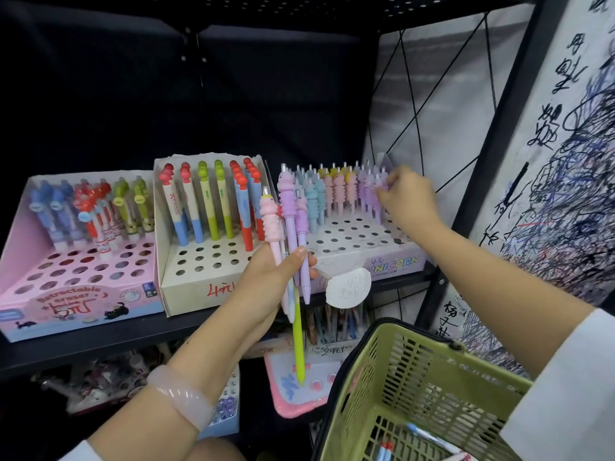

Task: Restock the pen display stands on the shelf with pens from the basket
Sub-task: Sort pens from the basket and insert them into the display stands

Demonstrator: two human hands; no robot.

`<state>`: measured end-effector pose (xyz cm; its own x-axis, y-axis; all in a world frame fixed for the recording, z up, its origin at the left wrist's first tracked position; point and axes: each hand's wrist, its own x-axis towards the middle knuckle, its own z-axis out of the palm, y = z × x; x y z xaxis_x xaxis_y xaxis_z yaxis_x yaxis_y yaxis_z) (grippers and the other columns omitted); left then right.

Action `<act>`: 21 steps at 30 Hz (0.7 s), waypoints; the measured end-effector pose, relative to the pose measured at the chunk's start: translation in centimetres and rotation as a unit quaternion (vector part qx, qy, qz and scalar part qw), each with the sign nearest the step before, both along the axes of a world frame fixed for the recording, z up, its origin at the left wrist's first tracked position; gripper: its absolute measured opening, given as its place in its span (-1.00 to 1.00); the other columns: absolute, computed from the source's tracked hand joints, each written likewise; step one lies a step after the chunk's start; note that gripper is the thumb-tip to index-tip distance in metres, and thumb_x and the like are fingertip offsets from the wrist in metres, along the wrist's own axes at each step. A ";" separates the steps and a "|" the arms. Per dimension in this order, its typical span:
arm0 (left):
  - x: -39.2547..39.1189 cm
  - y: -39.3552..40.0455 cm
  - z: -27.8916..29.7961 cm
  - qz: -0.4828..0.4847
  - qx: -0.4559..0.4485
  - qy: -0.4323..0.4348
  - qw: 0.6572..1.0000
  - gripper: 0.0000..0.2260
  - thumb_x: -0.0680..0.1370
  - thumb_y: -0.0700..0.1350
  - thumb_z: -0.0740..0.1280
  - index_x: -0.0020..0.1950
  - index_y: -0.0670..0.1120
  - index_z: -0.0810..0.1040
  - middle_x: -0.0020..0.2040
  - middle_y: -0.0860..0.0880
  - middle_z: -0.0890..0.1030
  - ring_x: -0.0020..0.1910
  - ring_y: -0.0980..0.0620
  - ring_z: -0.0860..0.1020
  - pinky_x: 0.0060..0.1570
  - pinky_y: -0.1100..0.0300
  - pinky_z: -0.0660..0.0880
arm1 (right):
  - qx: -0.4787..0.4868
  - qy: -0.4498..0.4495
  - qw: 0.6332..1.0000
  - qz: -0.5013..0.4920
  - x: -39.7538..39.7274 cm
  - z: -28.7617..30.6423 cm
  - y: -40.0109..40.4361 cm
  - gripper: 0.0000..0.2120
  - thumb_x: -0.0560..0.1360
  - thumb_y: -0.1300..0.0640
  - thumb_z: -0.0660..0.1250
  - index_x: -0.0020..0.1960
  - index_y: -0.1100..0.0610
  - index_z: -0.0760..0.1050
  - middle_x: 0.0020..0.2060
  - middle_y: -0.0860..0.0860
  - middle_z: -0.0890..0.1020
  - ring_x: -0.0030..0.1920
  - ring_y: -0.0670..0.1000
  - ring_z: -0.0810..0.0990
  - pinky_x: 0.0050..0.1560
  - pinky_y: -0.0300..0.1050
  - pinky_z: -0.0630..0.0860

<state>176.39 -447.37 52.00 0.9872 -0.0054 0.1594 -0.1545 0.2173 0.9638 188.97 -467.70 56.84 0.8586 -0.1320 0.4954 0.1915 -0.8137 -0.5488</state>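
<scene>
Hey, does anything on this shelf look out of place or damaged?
Yes. A round white paper tag hangs loosely off the front of the purple unicorn pen stand, and the cream cardboard stand has ragged, torn edges.

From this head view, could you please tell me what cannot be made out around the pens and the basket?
- Right hand: whether it pinches a purple pen in the unicorn stand; motion blur.
- Left hand: exact number of pens held; they overlap.
- Basket: most contents cut off by the bottom edge and right sleeve.
- Lower shelf goods: dark, partly hidden by the shelf.
</scene>
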 end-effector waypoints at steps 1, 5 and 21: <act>-0.1 0.0 0.0 0.002 -0.001 -0.001 1.000 -0.93 0.58 -0.20 0.22 -0.05 -0.14 0.50 -0.39 0.09 0.64 -0.39 0.20 0.58 -0.36 0.34 0.52 | 0.054 -0.003 0.998 0.039 -0.8 0.3 0.6 -0.90 0.51 0.15 0.32 -0.03 0.16 0.48 -0.23 -0.02 0.51 -0.23 -0.02 0.47 -0.19 -0.15 0.40; -0.5 -0.1 -0.2 0.000 0.008 -0.015 1.000 -0.91 0.57 -0.19 0.23 -0.07 -0.13 0.51 -0.38 0.11 0.63 -0.35 0.19 0.59 -0.32 0.34 0.52 | 0.207 0.138 0.934 0.256 -5.2 0.7 4.1 -0.88 0.55 0.07 0.28 -0.13 0.05 0.56 -0.28 -0.06 0.58 -0.41 -0.15 0.47 -0.39 -0.28 0.45; -1.2 0.7 -0.5 -0.008 -0.006 0.005 1.000 -0.90 0.60 -0.20 0.19 -0.08 -0.16 0.45 -0.43 0.03 0.53 -0.47 0.13 0.46 -0.37 0.29 0.45 | 0.336 0.063 0.907 0.246 -6.0 3.2 3.4 -0.83 0.61 0.10 0.15 -0.09 0.16 0.42 -0.22 0.07 0.60 -0.30 -0.06 0.62 -0.21 -0.23 0.61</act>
<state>175.18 -446.70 51.50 0.9885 -0.0189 0.1501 -0.1417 0.2319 0.9624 182.98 -464.28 60.04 0.9396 0.0466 0.3391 0.3423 -0.1208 -0.9318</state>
